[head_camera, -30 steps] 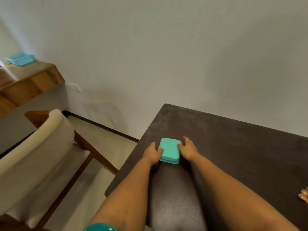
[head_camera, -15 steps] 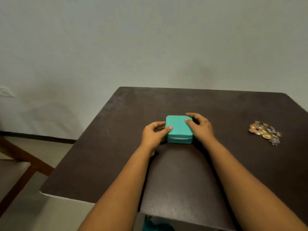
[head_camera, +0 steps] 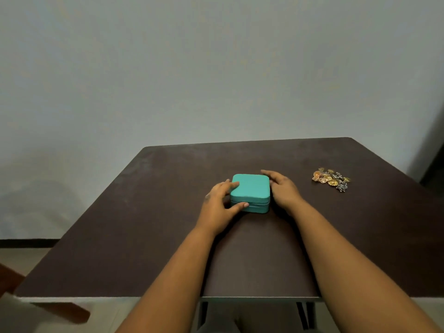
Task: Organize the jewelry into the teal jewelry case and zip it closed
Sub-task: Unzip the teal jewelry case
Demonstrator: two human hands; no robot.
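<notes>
Head view: both hands (head_camera: 217,207) (head_camera: 283,188) flank closed, unmarked teal case (head_camera: 251,188)

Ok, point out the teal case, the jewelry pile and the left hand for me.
teal case (head_camera: 251,187): head view, middle of its closed lid.
jewelry pile (head_camera: 331,179): head view, centre of the heap.
left hand (head_camera: 219,205): head view, back of the hand.

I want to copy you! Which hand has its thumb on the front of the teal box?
The left hand: its thumb presses the front side of the teal jewelry case. The right hand lies along the other side.
</notes>
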